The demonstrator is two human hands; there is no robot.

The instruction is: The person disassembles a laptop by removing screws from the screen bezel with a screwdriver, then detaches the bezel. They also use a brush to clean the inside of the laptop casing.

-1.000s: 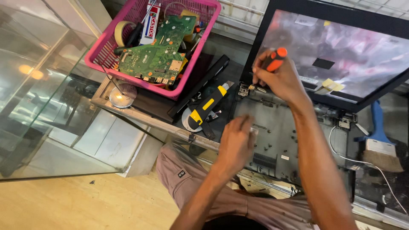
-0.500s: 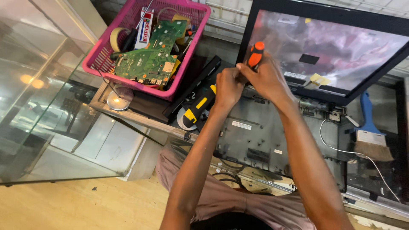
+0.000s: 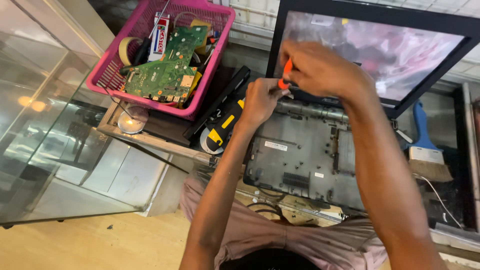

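An open laptop lies on the bench with its grey bottom shell (image 3: 305, 160) facing up and its dark-framed screen (image 3: 395, 50) tilted back. My right hand (image 3: 320, 67) grips an orange-handled screwdriver (image 3: 286, 75) at the shell's rear left corner, near the hinge. My left hand (image 3: 261, 100) is closed around the lower shaft of the same screwdriver, resting on the shell's edge. The screwdriver's tip is hidden behind my left hand.
A pink basket (image 3: 200, 107) at the left holds a green circuit board (image 3: 165, 70), a tape roll (image 3: 126, 50) and small tools. A yellow-black tool (image 3: 222, 130) lies beside the laptop. A blue-handled brush (image 3: 425, 150) sits at the right. A glass counter (image 3: 55, 140) fills the left.
My left hand rose from the middle of the shell to join the screwdriver at the rear corner. My right hand with the screwdriver shifted left along the hinge.
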